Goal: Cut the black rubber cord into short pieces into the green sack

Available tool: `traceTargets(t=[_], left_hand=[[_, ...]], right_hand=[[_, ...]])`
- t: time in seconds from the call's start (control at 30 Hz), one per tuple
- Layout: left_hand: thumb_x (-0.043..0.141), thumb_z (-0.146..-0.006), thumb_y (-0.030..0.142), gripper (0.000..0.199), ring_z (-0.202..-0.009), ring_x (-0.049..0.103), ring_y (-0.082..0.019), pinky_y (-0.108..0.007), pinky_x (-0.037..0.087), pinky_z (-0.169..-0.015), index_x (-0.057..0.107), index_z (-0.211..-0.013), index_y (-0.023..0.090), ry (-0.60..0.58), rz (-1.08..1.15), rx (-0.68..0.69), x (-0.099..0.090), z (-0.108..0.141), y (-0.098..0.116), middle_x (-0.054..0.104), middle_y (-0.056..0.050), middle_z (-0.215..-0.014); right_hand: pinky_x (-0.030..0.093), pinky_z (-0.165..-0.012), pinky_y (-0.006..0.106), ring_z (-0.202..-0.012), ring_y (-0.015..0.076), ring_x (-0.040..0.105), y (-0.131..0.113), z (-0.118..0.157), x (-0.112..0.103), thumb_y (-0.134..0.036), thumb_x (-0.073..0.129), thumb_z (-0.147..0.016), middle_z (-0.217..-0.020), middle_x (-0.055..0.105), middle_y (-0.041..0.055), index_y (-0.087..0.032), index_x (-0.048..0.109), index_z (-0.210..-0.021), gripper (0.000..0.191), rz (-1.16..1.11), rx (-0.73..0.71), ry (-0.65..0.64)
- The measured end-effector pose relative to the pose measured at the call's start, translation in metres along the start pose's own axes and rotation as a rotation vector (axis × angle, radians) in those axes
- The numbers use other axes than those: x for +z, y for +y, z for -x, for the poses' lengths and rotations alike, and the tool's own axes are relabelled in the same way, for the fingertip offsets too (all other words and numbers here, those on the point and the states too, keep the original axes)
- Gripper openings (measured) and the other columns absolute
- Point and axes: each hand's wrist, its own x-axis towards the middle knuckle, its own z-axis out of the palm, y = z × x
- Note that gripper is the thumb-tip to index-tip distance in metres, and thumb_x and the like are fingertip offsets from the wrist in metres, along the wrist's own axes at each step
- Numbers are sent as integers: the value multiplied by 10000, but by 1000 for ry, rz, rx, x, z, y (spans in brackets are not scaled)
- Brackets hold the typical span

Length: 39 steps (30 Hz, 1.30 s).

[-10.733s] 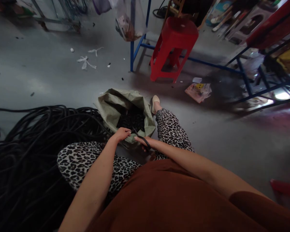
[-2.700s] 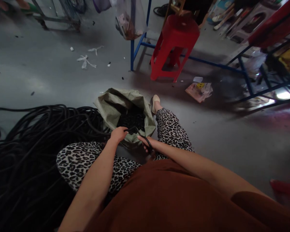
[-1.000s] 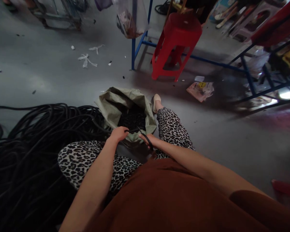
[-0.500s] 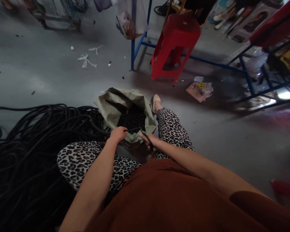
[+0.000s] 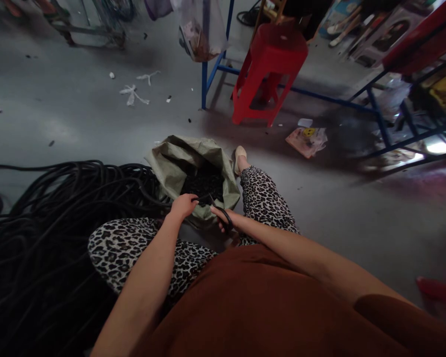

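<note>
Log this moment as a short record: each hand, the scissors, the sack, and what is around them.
Left hand: fingers closed on a black tube
Right hand: holding scissors
Scissors: blades toward the tube; contact unclear
Sack: green, open-topped, between the person's legs
Sack contents: dark pieces, details unclear
Left of sack: tangled pile of black tubing
Beyond sack: red stool, beside a blue frame
</note>
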Motion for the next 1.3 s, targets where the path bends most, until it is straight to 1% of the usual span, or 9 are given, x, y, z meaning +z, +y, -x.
traceTargets(t=[0.2, 0.43, 0.63, 0.73, 0.83, 1.03, 1.13, 1.23, 1.3], left_hand=[[479, -801, 337, 344, -989, 588, -198, -269, 445, -837, 635, -1092, 243, -20, 6, 42, 0, 0, 2, 658, -33, -1077], [486, -797, 325, 337, -1014, 578, -185, -250, 437, -855, 637, -1090, 254, -61, 12, 61, 0, 0, 3, 648, -14, -1104], [491, -791, 333, 337, -1016, 579, -196, -259, 439, -849, 637, -1088, 270, -73, -17, 65, 1, 0, 1, 646, -14, -1107], [494, -791, 330, 333, -1010, 581, -184, -249, 436, -848, 634, -1088, 276, -75, -16, 63, 0, 0, 1, 649, -5, -1102], [493, -792, 324, 334, -1001, 582, -173, -239, 437, -840, 633, -1089, 267, -66, 8, 68, 0, 0, 1, 654, -3, -1091], [494, -788, 345, 359, -983, 588, -175, -239, 442, -834, 624, -1104, 234, -53, 34, 68, -1, 0, -2, 650, -25, -1096], [501, -783, 337, 377, -1025, 573, -175, -234, 428, -868, 610, -1127, 228, -83, 39, 70, -3, 0, -7, 635, -28, -1129], [503, -781, 312, 353, -1024, 576, -171, -229, 422, -876, 626, -1104, 240, -132, 49, 70, -3, -1, -12, 648, -19, -1104], [503, -782, 319, 344, -1021, 579, -172, -229, 427, -869, 634, -1091, 245, -139, 59, 69, -2, -2, -14, 652, -15, -1097]], right_hand=[[377, -338, 152, -326, 73, 457, -1, 0, -1, -623, 382, -841, -445, 468, -41, -154, 462, -767, 481, 7, 12, 3], [391, -348, 178, -345, 97, 490, 2, -7, -3, -658, 354, -826, -481, 496, -15, -147, 478, -796, 526, 50, 20, -5], [384, -344, 167, -335, 87, 473, 0, -4, -3, -679, 365, -805, -477, 487, -30, -160, 472, -816, 530, 36, 60, -13], [379, -333, 166, -326, 79, 448, -1, -2, -3, -661, 374, -815, -468, 459, -44, -162, 461, -801, 506, 8, 47, -22], [382, -332, 160, -313, 55, 398, -2, -2, -2, -617, 409, -831, -456, 412, -66, -161, 460, -774, 462, -27, -4, 3], [329, -282, 144, -295, 47, 350, -2, -7, -3, -592, 464, -818, -421, 368, -78, -161, 448, -726, 440, -24, -36, 49], [323, -269, 142, -292, 47, 345, -1, -10, -5, -589, 496, -801, -414, 361, -82, -165, 444, -720, 435, -35, -47, 47], [331, -268, 143, -293, 47, 347, 0, -10, -5, -598, 504, -788, -409, 365, -81, -166, 440, -700, 446, -17, -48, 64], [332, -267, 147, -290, 51, 357, 0, -9, -6, -610, 483, -793, -400, 373, -72, -165, 436, -671, 464, 28, -35, 77]])
